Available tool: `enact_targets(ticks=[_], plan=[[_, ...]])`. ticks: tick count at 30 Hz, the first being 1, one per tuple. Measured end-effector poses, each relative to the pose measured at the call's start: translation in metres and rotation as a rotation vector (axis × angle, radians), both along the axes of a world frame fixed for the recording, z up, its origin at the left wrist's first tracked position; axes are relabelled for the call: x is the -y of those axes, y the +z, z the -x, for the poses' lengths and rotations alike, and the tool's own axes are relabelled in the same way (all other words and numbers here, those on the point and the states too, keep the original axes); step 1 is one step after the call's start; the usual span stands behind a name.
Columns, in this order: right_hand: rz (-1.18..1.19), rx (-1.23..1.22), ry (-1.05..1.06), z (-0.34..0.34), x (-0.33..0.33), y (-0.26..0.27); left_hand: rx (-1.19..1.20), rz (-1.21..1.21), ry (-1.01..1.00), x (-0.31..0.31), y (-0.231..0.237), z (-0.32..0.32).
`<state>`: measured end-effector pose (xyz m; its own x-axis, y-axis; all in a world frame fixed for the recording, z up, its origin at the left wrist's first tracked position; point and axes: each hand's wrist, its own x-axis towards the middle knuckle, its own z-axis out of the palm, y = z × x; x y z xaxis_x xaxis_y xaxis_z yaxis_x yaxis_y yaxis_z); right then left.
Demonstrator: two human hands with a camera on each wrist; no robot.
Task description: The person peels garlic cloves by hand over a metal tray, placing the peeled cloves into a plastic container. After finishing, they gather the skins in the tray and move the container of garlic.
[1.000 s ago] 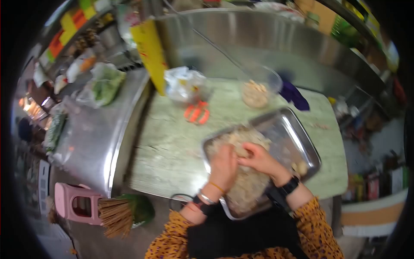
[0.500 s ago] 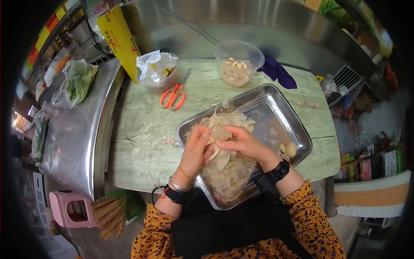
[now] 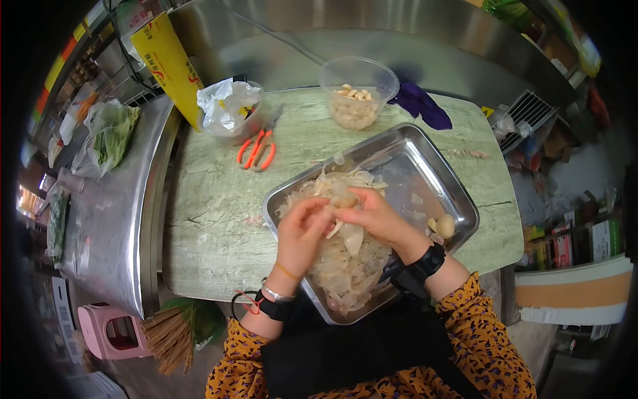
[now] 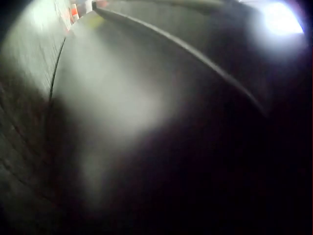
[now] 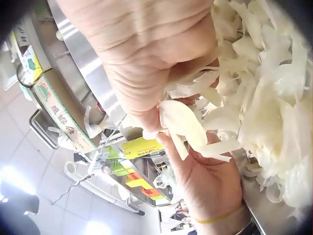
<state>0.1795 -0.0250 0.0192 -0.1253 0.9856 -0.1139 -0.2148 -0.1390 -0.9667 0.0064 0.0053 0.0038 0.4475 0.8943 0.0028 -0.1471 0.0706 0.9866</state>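
Note:
Over a steel tray (image 3: 442, 173), both hands meet at a garlic bulb (image 3: 343, 199) with loose skin hanging from it. My left hand (image 3: 300, 233) pinches it from the left, my right hand (image 3: 377, 218) from the right; their fingers partly hide it. The right wrist view shows pale garlic skin (image 5: 183, 122) dangling between the two hands. Beneath them spreads a heap of garlic skins (image 3: 349, 272). A garlic bulb (image 3: 444, 226) lies in the tray's right corner with small pieces beside it. The left wrist view is dark and blurred.
Behind the tray stands a clear tub (image 3: 359, 110) of peeled cloves, beside a purple cloth (image 3: 425, 106). Orange-handled scissors (image 3: 256, 153) lie left of it, near a plastic bowl (image 3: 232, 126) holding a crumpled bag. A yellow box (image 3: 166, 66) leans at the back left.
The head view has shifted, so the table sits further left and higher. Both hands stay over the skin heap with their fingers working at the garlic, and a skin flap now hangs below it.

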Motion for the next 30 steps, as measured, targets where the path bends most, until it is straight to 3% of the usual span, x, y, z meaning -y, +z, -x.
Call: enact_targets(ticks=[3, 6, 8, 10, 14, 17, 20, 22, 28, 30], plan=[[-0.026, -0.028, -0.007, -0.002, 0.000, -0.005, 0.024, -0.093, -0.005, 0.002, -0.002, -0.001], [-0.035, -0.040, -0.051, -0.003, -0.001, -0.005, 0.028, 0.013, -0.098, 0.000, 0.003, 0.007], [-0.035, -0.045, -0.103, -0.004, -0.003, -0.006, 0.224, 0.206, -0.123, 0.001, 0.009, 0.011], [-0.028, -0.040, -0.239, -0.005, -0.004, -0.011, 0.249, 0.214, -0.127, 0.000, 0.011, 0.012], [-0.071, -0.007, -0.195, -0.008, -0.006, -0.013, 0.387, 0.307, -0.151, -0.003, 0.007, 0.014], [-0.060, -0.160, -0.354, -0.005, -0.005, -0.011, 0.439, 0.421, -0.135, -0.004, 0.012, 0.017], [-0.059, -0.041, -0.260, -0.003, -0.003, 0.005, 0.358, 0.358, -0.158, -0.003, 0.011, 0.016], [-0.223, 0.285, -0.054, 0.003, -0.001, 0.008, 0.307, 0.350, -0.167, -0.004, 0.011, 0.014], [-0.307, 0.464, -0.056, -0.002, 0.002, 0.006, 0.148, 0.313, -0.142, -0.002, 0.012, 0.010], [-0.230, 0.463, -0.038, -0.005, 0.001, 0.007, 0.136, 0.299, -0.162, -0.001, 0.012, 0.008]])
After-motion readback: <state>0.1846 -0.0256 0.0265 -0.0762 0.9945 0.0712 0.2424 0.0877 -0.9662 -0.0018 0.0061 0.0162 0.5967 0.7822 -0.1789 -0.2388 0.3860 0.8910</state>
